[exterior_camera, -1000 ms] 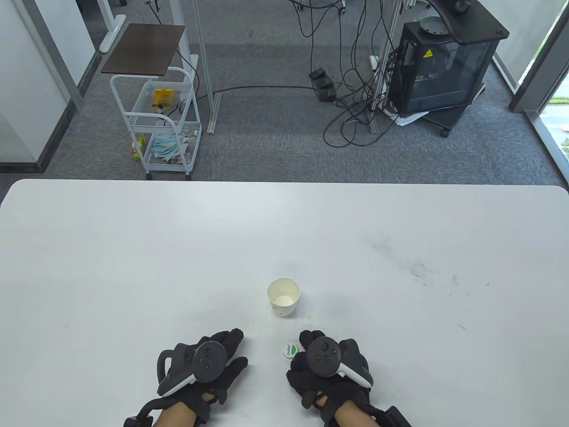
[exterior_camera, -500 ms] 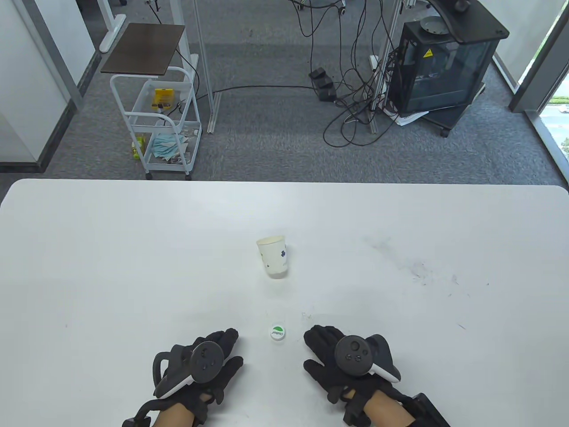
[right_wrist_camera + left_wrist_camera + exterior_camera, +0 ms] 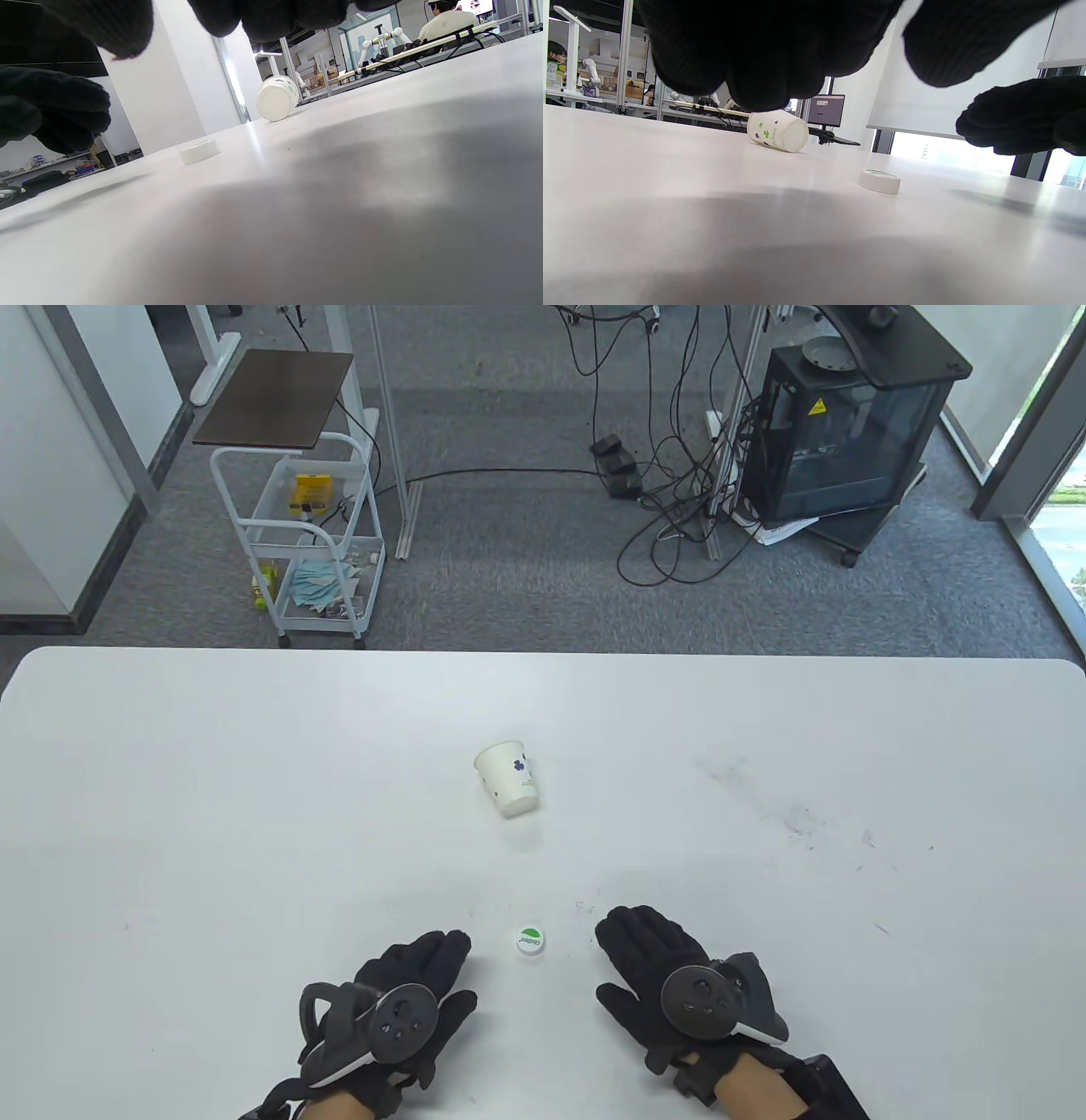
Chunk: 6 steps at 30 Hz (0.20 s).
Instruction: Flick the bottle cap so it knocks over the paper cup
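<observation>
Overhead, the white table [image 3: 254, 780] carries a toppled paper cup [image 3: 507, 780] and, nearer, a bottle cap [image 3: 530, 939] between both empty, spread hands: left hand [image 3: 407, 993], right hand [image 3: 670, 984]. Beyond lie grey carpet [image 3: 526, 560], cables [image 3: 670, 517] and a cart [image 3: 314, 543].

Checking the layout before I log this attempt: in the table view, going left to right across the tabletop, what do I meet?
left hand → paper cup, on its side, farther back → bottle cap, between the hands → right hand.
</observation>
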{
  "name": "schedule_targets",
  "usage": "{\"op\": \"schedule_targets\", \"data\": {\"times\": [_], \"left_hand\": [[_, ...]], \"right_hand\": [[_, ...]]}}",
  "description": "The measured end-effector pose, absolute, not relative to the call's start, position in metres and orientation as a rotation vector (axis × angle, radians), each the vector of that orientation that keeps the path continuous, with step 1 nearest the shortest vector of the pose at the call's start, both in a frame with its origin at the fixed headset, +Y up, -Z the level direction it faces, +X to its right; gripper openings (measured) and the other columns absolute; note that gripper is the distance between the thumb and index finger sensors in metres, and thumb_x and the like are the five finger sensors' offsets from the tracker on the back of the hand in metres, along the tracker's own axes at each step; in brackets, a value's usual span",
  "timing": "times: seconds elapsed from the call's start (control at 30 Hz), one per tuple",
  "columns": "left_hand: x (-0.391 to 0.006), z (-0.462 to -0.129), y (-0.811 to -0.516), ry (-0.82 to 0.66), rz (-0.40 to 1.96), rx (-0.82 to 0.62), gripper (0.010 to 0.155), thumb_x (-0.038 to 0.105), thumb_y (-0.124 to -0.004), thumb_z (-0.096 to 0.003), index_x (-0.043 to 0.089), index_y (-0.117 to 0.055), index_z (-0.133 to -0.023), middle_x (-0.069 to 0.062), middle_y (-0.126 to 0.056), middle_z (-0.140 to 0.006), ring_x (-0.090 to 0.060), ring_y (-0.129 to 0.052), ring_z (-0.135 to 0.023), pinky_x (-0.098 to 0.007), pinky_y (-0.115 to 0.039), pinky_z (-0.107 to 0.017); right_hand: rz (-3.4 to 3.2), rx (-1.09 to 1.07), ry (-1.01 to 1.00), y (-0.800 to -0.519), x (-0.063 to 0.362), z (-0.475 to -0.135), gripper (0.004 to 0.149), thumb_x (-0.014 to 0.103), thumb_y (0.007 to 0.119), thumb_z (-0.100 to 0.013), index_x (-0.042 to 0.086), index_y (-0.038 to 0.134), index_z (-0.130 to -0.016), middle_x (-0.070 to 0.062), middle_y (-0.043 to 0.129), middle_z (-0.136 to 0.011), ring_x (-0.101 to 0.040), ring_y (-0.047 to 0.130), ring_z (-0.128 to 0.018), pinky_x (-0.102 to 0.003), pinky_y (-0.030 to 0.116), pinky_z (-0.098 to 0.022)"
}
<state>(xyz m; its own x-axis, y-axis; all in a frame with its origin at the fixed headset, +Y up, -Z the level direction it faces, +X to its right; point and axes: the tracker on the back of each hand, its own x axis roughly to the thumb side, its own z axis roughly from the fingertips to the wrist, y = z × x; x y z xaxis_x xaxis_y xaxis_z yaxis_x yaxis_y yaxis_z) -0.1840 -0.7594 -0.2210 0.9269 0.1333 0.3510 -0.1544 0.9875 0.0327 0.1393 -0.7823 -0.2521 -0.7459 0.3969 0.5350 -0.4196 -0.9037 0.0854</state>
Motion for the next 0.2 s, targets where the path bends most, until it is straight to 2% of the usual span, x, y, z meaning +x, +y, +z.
{"op": "schedule_targets", "data": {"times": [0.2], "left_hand": [[-0.1810,-0.2205,-0.7612,-0.360,0.129,0.051,0.068,0.062,-0.073,-0.0464,0.031,-0.061,-0.105,-0.003,-0.073,-0.106,-0.024,-0.089,-0.084,-0.045,-0.079,-0.062]], "right_hand": [[2.572,0.750,-0.032,-0.7840,0.1439,-0.2531,0.070,0.048,0.078,-0.052,0.017,0.051,-0.109,-0.017,0.054,-0.112,-0.046,0.051,-0.103,-0.062,0.048,-0.072]]}}
